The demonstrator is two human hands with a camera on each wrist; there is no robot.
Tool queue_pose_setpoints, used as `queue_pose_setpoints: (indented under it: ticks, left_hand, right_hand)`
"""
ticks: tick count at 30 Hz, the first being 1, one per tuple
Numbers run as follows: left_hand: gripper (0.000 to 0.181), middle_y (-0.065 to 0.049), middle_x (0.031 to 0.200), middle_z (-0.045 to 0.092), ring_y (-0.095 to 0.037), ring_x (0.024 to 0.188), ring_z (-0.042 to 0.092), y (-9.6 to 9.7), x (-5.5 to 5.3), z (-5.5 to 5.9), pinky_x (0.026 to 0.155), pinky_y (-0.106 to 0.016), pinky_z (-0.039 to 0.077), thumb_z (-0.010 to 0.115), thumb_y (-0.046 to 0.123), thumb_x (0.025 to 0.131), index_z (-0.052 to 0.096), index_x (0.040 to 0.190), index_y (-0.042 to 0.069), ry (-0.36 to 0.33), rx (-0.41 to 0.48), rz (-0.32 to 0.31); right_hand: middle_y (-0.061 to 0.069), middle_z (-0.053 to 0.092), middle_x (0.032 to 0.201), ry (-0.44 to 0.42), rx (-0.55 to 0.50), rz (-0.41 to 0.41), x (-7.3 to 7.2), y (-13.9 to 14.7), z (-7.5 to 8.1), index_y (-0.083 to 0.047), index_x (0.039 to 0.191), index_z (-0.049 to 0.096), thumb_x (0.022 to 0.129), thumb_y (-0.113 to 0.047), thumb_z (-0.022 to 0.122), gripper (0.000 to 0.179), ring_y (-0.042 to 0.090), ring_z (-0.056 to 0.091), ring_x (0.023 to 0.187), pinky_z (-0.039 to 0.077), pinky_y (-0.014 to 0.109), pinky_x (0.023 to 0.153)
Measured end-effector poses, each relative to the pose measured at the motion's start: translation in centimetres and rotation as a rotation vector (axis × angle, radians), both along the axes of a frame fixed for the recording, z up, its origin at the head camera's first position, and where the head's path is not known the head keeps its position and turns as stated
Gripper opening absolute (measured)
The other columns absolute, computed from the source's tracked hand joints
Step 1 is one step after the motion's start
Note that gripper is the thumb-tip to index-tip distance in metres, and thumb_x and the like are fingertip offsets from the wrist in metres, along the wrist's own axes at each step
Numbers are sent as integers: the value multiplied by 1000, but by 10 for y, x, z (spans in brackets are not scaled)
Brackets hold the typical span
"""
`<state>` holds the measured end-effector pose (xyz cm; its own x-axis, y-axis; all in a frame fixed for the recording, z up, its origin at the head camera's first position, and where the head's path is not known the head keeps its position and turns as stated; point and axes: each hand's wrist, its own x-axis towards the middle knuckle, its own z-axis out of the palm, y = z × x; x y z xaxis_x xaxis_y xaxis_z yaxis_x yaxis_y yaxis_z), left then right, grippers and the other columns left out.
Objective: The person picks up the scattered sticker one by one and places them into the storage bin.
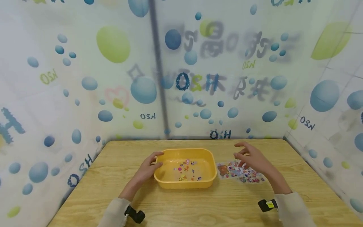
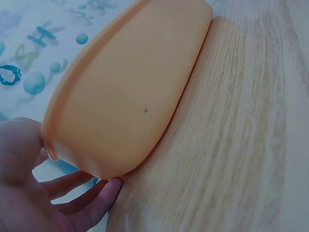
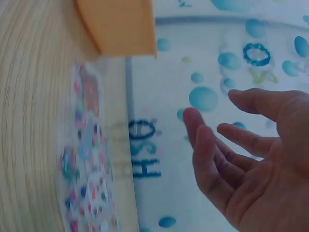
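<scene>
A yellow plastic basin stands on the table, with several small colourful sticker-like pieces scattered over its bottom. My left hand grips its left end. In the left wrist view, the thumb side of the left hand is at the basin's rim and the other fingers lie along its outer wall. To the basin's right lies a flat clear sheet covered in small colourful pictures, one of them brown. Above this sheet hovers my right hand, fingers loosely bent and apart, holding nothing.
The wooden table ends at a patterned curtain with blue and green spots, which also hangs along both sides. A dark strap with a small device sits on the left wrist, and another device on the right.
</scene>
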<state>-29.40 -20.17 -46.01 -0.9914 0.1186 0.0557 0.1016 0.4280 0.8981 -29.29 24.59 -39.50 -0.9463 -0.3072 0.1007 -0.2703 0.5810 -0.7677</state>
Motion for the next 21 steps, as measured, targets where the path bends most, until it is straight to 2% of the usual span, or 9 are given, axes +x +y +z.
queue_pose_setpoints:
  ticks: [4, 9, 15, 21]
  left_hand:
    - [44, -28, 145, 54, -37, 117, 65, -1, 1, 1, 89, -46, 58, 58, 11, 105, 54, 148, 14, -4, 13, -3]
    - [44, -27, 150, 51, -40, 123, 62, -1, 1, 0, 93, -48, 57, 58, 12, 105, 54, 149, 14, 5, 10, -16]
    - [44, -26, 151, 51, -41, 125, 61, 1, 1, -1, 94, -50, 57, 60, 13, 104, 55, 148, 14, -1, 6, -9]
    - [43, -23, 153, 50, -41, 129, 57, 0, 1, 0, 98, -52, 55, 60, 14, 104, 56, 147, 15, 1, -6, 5]
  right_hand:
    - [24, 71, 111, 49, 106, -15, 1, 16, -7, 1, 137, 56, 104, -27, 62, 44, 26, 72, 76, 60, 39, 64]
    - [20, 72, 108, 66, 193, -37, 1, 29, -14, 3, 127, 62, 101, -21, 66, 35, 24, 70, 82, 59, 35, 66]
    - [19, 72, 105, 69, 303, -63, -2, 40, -20, 4, 120, 65, 96, -19, 70, 33, 27, 68, 89, 58, 40, 70]
    - [24, 70, 109, 32, 366, -67, -6, 47, -24, 5, 119, 66, 92, -20, 75, 38, 37, 66, 98, 58, 50, 78]
